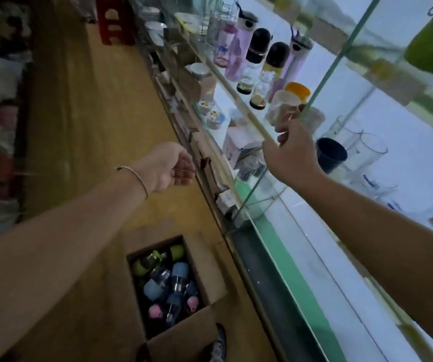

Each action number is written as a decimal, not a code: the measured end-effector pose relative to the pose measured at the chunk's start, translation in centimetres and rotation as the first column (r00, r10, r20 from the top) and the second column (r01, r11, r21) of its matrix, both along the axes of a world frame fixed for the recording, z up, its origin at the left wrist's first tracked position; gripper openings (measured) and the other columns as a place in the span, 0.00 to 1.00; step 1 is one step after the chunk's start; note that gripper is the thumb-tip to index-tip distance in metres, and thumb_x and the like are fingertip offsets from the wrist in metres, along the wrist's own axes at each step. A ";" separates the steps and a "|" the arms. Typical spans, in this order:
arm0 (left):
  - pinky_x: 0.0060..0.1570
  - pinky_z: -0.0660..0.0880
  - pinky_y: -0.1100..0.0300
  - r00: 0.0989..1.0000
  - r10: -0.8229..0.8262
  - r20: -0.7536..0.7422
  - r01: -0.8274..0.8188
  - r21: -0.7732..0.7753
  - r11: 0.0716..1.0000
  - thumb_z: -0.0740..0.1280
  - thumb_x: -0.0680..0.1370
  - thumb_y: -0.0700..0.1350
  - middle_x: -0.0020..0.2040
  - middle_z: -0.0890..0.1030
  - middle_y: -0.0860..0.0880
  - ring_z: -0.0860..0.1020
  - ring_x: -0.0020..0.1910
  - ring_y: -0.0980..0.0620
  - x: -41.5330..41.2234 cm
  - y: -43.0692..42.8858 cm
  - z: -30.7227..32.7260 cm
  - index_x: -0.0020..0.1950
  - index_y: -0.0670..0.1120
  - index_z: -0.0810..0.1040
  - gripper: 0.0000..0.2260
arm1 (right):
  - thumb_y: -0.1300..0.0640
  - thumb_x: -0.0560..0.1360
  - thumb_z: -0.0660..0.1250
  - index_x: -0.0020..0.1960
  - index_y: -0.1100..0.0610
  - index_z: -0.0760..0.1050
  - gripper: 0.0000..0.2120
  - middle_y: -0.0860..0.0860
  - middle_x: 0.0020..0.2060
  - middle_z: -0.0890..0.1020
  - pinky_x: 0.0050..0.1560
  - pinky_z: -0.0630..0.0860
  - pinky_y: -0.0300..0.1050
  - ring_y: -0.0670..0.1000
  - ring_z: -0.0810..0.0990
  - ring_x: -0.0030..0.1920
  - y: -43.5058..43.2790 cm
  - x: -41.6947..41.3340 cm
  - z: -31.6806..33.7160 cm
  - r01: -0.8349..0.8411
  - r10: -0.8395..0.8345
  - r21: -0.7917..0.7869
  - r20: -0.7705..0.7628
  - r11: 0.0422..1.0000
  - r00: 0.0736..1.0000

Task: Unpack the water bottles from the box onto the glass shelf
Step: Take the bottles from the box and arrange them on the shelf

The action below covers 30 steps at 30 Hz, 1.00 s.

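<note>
An open cardboard box [211, 259] stands on the floor below me, holding several small bottles [169, 286] with blue, pink and green caps. On the lit glass shelf [246, 111] stand black-capped bottles [256, 52] and lilac ones. My right hand [292, 150] reaches up to that shelf, its fingertips curled on a pale pink bottle with a white lid [282, 105]. Lower down, my left hand [167, 167] hangs beside the cabinet's front edge with its fingers loosely curled and nothing in them.
An orange-lidded cup [297, 90], a dark blue cup [330, 155] and clear glasses [367, 147] crowd the shelf near my right hand. A higher glass shelf carries a green container [432, 48]. A red stool [113, 24] stands far down the tan floor.
</note>
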<state>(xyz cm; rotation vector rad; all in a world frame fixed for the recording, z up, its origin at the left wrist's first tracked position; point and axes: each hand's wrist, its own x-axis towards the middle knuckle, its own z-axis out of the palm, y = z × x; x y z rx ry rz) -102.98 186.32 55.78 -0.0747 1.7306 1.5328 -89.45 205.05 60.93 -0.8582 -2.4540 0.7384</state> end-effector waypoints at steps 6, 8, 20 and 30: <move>0.34 0.77 0.54 0.962 0.242 0.125 -0.223 -0.144 0.964 0.60 0.80 0.42 0.38 0.78 0.42 0.78 0.36 0.46 1.5 -4.9 -11.0 0.44 0.41 0.75 0.08 | 0.54 0.74 0.68 0.54 0.56 0.72 0.11 0.54 0.49 0.77 0.46 0.66 0.42 0.52 0.74 0.48 -2.1 -1.8 -13.2 -0.150 0.175 -0.143 0.183 0.978 0.967; 0.37 0.77 0.55 0.937 0.316 0.150 -0.285 -0.196 0.938 0.61 0.80 0.41 0.40 0.79 0.42 0.78 0.38 0.47 2.8 -6.4 -14.6 0.47 0.41 0.76 0.07 | 0.55 0.74 0.68 0.56 0.56 0.73 0.12 0.53 0.49 0.76 0.47 0.68 0.43 0.52 0.75 0.49 -2.7 -1.6 -17.7 -0.203 0.247 -0.193 0.241 0.960 0.939; 0.38 0.73 0.59 0.746 0.616 0.253 -0.518 -0.362 0.775 0.59 0.82 0.44 0.40 0.77 0.45 0.75 0.37 0.51 8.0 -10.8 -32.8 0.53 0.41 0.76 0.09 | 0.54 0.76 0.68 0.66 0.55 0.70 0.19 0.49 0.56 0.73 0.50 0.70 0.41 0.48 0.73 0.54 -6.9 1.0 -36.7 -0.253 0.442 -0.415 0.462 0.874 0.769; 0.34 0.75 0.60 0.712 0.621 0.327 -0.440 -0.482 0.758 0.62 0.81 0.46 0.44 0.78 0.46 0.75 0.40 0.51 10.1 -14.0 -49.0 0.56 0.42 0.76 0.09 | 0.55 0.77 0.68 0.63 0.52 0.71 0.16 0.48 0.55 0.74 0.44 0.69 0.36 0.44 0.73 0.50 -9.8 3.1 -50.8 -0.098 0.397 -0.493 0.550 0.864 0.735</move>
